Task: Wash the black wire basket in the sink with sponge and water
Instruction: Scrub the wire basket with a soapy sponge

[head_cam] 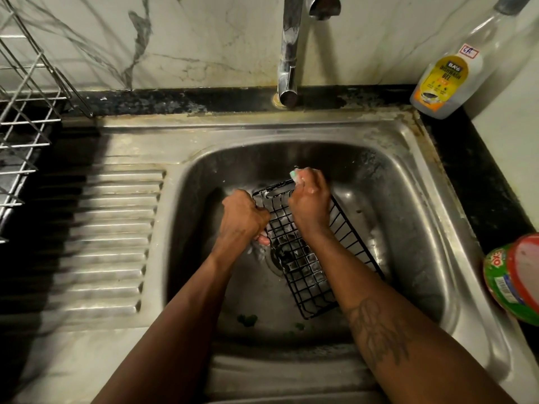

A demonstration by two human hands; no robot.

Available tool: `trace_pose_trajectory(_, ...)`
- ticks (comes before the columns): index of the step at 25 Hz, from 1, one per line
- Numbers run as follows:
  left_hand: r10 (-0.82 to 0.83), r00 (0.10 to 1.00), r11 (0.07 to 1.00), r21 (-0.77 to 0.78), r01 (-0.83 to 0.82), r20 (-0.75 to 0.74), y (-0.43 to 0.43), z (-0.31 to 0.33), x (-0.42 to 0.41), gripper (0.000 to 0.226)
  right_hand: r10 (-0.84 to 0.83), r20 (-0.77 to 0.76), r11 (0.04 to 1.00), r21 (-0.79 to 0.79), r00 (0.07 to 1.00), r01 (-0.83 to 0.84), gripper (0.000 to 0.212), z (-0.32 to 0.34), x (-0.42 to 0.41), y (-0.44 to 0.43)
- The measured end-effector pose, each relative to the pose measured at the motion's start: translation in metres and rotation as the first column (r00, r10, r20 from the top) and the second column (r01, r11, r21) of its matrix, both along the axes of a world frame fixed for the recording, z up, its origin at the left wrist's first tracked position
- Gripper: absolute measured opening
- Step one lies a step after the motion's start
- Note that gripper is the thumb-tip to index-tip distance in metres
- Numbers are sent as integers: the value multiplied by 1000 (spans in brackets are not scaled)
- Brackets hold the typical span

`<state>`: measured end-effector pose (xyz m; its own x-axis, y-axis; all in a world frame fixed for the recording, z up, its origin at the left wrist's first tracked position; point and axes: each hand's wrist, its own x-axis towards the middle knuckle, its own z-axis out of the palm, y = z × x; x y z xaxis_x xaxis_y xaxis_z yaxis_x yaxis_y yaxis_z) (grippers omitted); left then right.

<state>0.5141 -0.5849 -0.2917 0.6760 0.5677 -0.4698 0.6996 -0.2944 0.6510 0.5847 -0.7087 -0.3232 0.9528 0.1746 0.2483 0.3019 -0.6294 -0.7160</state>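
Right hand (310,205) is curled tight round a pale green sponge (297,175), pressing it on the far rim of the black wire basket (309,266). Left hand (243,217) is clenched on the basket's left edge, bracing it. The basket lies tilted in the sink (408,158), directly below the tap (288,53), with suds across its mesh.

Here's the danger, as I judge it: that wire is soapy, so the bracing grip could slip and the basket clatter against the steel. The sponge may snag and tear on the wire ends. And the green scraps on the basin floor, on the near side from the tap, could wash into the drain under the basket and block it.

Right of the tap stands a clear bottle (446,80); its yellow label reads "DISHWASH GEL", the brand above it too blurred to trust, with a small handwritten sticker I can't make out. Further right, nearer us, a round tub (513,275) shows a green label, a barcode and lettering that looks like "Exo".
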Motion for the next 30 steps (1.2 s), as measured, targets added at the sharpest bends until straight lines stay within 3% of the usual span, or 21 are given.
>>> trace_pose_trajectory(1, 11, 1000, 1000, -16, -11, 4, 1, -1, 0, 10, 50, -43, 997, -60, 998, -53, 33, 1, 4, 1)
trace_pose_trajectory(3, 29, 1000, 999, -31, -29, -1, 0, -1, -1, 10, -9, -125, 987, -158, 992, -11, 38, 3, 16, -3)
trace_pose_trajectory(5, 10, 1000, 999, -31, -10, 2, -4, 1, -3, 8, -87, -64, 966, -247, 994, 69, 38, 7, 19, -6)
trace_pose_trajectory(8, -14, 1000, 1000, -22, 14, -3, -1, -3, -4, 8, -93, -78, 971, -229, 993, 73, 30, 11, 12, -4)
trace_pose_trajectory(10, 17, 1000, 999, -38, -17, -6, 4, -4, -4, 11, 3, -108, 975, -223, 994, -27, 25, 9, 6, 1)
trace_pose_trajectory(13, 21, 1000, 998, -57, -20, 15, 3, -2, -5, 11, 252, -4, 901, -363, 968, -237, 26, 7, 1, 20)
trace_pose_trajectory(15, 28, 1000, 997, -76, -26, 14, 3, 1, -7, 11, 368, 37, 882, -329, 929, -336, 24, 7, -10, 27)
trace_pose_trajectory(16, 26, 1000, 997, -68, -25, 17, 4, 0, -7, 11, 390, -29, 882, -275, 920, -383, 22, 16, -11, 25)
trace_pose_trajectory(18, 46, 999, 996, -84, -44, 24, 4, 1, -9, 9, 247, -106, 929, -258, 963, -266, 18, 27, 1, 13)
trace_pose_trajectory(20, 67, 997, 992, -107, -63, 31, 3, 5, -10, 7, 13, -96, 936, -350, 995, -46, 18, 34, 22, -3)
trace_pose_trajectory(22, 67, 997, 992, -106, -64, 26, 2, 8, -14, 9, 5, -88, 921, -388, 996, -39, 22, 35, 29, -5)
trace_pose_trajectory(23, 43, 999, 998, -50, -42, 20, 3, 10, -17, 14, 64, -125, 913, -392, 990, -109, 23, 34, 26, -3)
trace_pose_trajectory(24, -18, 1000, 995, 100, 17, 7, 5, 11, -19, 24, 108, -143, 907, -391, 984, -156, 25, 33, 21, -2)
trace_pose_trajectory(26, -158, 985, 849, 498, 174, -75, 7, 14, -21, 41, 144, -128, 909, -375, 981, -182, 27, 30, 18, -3)
trace_pose_trajectory(27, -199, 977, 789, 579, 206, -75, 6, 20, -18, 44, 179, -129, 916, -339, 975, -213, 30, 32, 19, -4)
trace_pose_trajectory(28, -281, 958, 736, 628, 252, -55, 6, 20, -12, 42, 233, -135, 919, -292, 963, -263, 33, 33, 20, -4)
trace_pose_trajectory(30, -416, 909, 774, 532, 343, 20, 1, 24, 1, 30, 339, -159, 901, -228, 927, -368, 35, 36, 19, -1)
